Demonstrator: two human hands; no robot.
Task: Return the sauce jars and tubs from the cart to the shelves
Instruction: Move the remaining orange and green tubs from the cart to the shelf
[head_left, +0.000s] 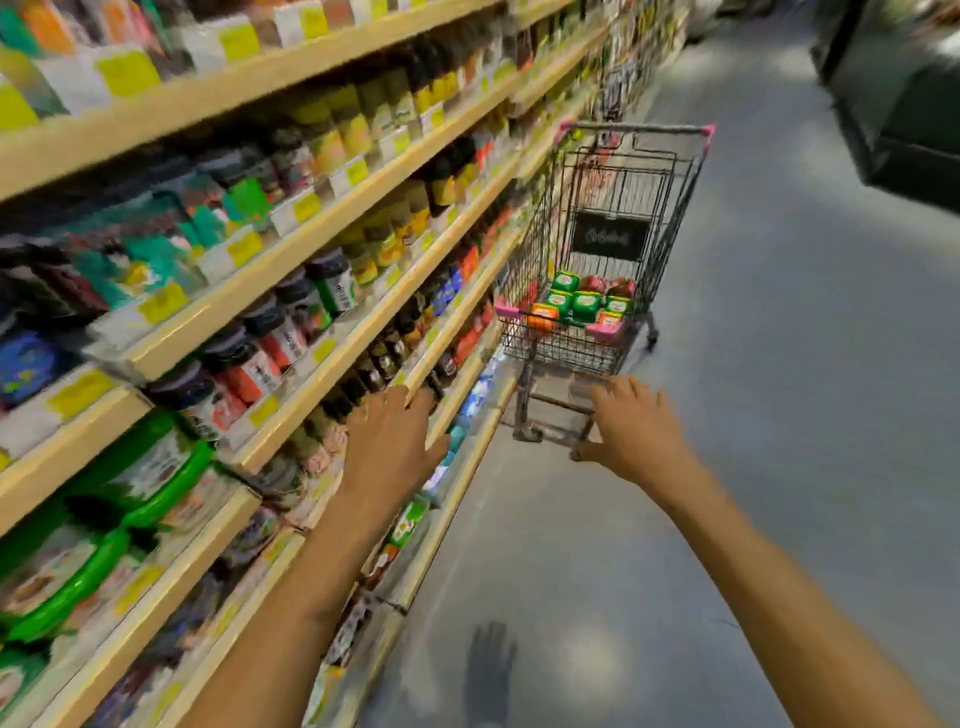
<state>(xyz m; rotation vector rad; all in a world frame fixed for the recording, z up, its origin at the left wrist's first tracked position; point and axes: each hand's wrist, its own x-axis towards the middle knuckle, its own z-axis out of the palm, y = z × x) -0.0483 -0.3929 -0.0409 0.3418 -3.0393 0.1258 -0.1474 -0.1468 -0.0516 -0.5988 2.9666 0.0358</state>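
Note:
A wire shopping cart with pink corners stands ahead in the aisle, close to the shelves on my left. In its basket lie several green-lidded tubs, orange-lidded tubs and dark red jars. My left hand is stretched forward with fingers spread, empty, in front of the lower shelf edges. My right hand is also stretched out and empty, fingers spread, short of the cart's near end. The view is blurred.
Wooden shelves full of jars, bottles and green-lidded tubs run along the whole left side. Grey floor stretches to the right of the cart. A dark display unit stands at the top right.

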